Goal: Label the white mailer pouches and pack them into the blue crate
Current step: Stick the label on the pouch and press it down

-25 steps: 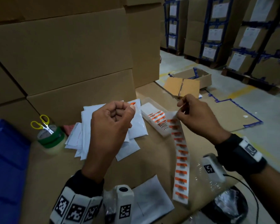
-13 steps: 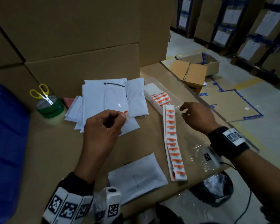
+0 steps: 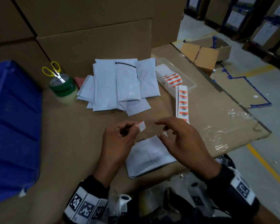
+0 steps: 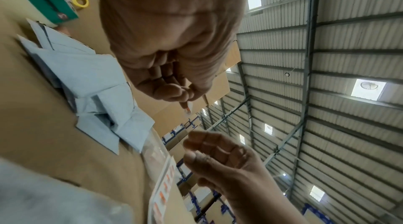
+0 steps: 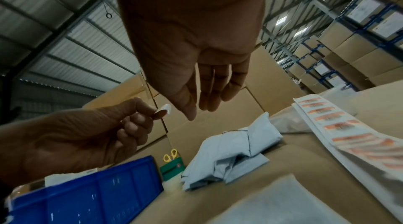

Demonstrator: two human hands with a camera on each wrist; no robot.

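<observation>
The left hand (image 3: 118, 143) is curling its fingers inward and pinching a small white paper sticker with an orange edge (image 3: 141, 126) between thumb and forefinger, holding it up above the single flat white plastic mailer pouch (image 3: 149, 156) that is lying on the brown cardboard worktop (image 3: 68, 135). The right hand (image 3: 183, 143) is hovering just beside it with fingers spread and loosely bent, gripping nothing (a pale scrap is showing near its thumb, too blurred to identify).

Half a second ago the right hand was out by the long white backing strip of orange labels (image 3: 182, 103); it is now drawing in close to the left hand, over the single pouch, and its wrist is covering the strip's near end. The left hand has been keeping its pinch on the sticker.

Taking the single pouch as the landmark: the large blue ribbed plastic crate (image 3: 14, 126) is sitting far to its left, its wall moulded in hard raised bars. Beyond the pouch, the overlapping heap of smooth, glossy white mailer pouches (image 3: 120, 84) is resting against stacked corrugated cartons. To the right of and beyond the pouch, the strip is lying flat, with a shallow clear plastic tray of more orange labels (image 3: 171, 77) past it. Beyond and left of the pouch, stacked rolls of green and clear tape (image 3: 63, 89) are holding yellow-handled scissors (image 3: 52, 71).
</observation>
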